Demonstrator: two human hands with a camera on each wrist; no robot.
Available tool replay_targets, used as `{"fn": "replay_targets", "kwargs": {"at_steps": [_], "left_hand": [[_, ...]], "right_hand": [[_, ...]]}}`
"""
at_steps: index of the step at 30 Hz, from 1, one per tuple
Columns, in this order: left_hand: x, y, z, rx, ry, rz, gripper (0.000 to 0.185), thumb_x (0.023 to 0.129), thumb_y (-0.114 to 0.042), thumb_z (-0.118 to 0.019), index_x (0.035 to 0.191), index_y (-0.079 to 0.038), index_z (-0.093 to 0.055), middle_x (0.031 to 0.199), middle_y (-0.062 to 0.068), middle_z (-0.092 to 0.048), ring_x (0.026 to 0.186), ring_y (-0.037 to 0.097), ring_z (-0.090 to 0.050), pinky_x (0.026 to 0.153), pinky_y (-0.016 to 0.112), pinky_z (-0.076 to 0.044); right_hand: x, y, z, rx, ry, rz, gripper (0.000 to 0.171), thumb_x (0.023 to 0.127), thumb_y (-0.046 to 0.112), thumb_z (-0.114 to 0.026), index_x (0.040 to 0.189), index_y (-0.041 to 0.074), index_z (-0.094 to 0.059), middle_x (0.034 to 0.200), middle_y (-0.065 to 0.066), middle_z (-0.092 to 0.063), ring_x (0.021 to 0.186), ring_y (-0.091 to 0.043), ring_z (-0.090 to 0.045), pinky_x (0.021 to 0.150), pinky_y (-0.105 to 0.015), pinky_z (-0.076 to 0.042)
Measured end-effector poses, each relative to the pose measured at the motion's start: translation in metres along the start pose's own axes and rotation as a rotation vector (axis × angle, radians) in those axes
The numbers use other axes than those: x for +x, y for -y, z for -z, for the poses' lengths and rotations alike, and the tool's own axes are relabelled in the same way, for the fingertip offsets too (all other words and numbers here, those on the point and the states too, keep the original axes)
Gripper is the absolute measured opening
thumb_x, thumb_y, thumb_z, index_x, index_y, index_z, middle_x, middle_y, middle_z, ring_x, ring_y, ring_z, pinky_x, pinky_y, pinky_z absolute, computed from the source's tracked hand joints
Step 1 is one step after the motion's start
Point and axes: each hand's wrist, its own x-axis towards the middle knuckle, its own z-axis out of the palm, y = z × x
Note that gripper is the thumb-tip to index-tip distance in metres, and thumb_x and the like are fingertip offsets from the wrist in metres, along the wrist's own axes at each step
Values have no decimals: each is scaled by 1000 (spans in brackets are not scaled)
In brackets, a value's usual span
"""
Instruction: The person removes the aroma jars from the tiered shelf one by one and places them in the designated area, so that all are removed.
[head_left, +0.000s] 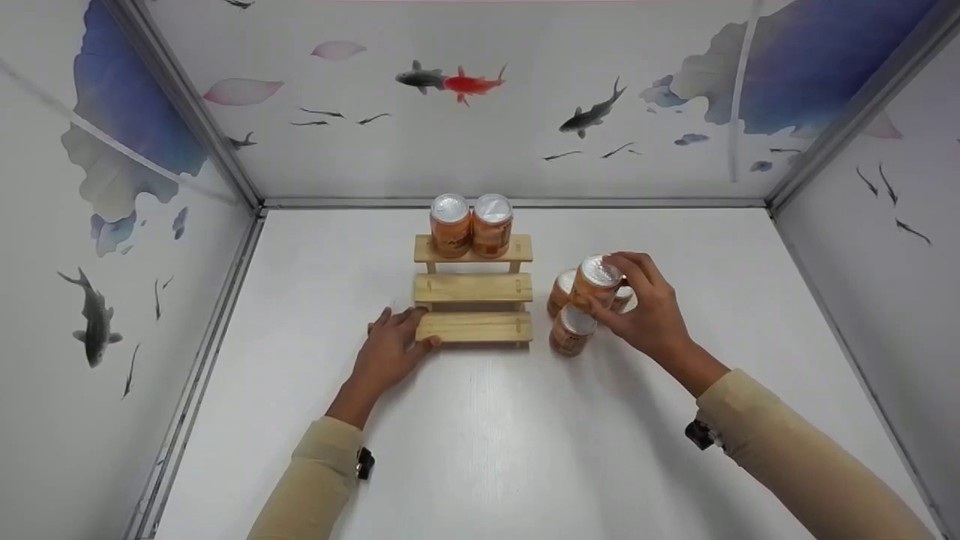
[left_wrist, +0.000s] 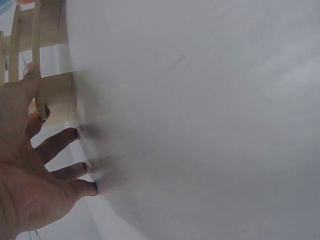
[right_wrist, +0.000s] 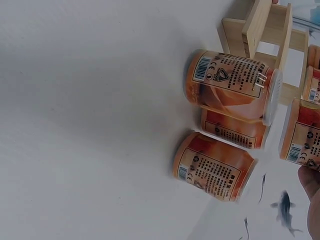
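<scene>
My right hand (head_left: 654, 319) grips an orange can (head_left: 597, 274) with a silver lid, lifted above three like it. Of those on the table, the nearest can (head_left: 571, 334) stands in front; a second can (head_left: 561, 292) is partly covered, and the third can (head_left: 622, 298) shows only in part. The right wrist view shows the held can (right_wrist: 303, 134) clear of the others. My left hand (head_left: 384, 351) pinches the left end of the bottom step of a three-step wooden rack (head_left: 472, 327). In the left wrist view, the left hand's (left_wrist: 35, 185) other fingers touch the table.
Two more orange cans, a left can (head_left: 450, 225) and a right can (head_left: 492, 225), stand side by side on the rack's top step. White walls (head_left: 525, 165) with painted fish enclose the white table (head_left: 480, 450) at the back and sides.
</scene>
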Motion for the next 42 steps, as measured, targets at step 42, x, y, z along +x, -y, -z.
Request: {"fn": "replay_targets", "kwargs": {"at_steps": [42], "left_hand": [[-1,0,0,-20,-2,13,74,106,-59,-68,165,-16,-54,170,16,-53,165,57,-29,129,81,-24]], "right_hand": [[-50,-29,14,5,-30,-54,64,78,9,-100,131,-2,-65,129,-18,-63,118,-26,-70,94,-2,-49]]}}
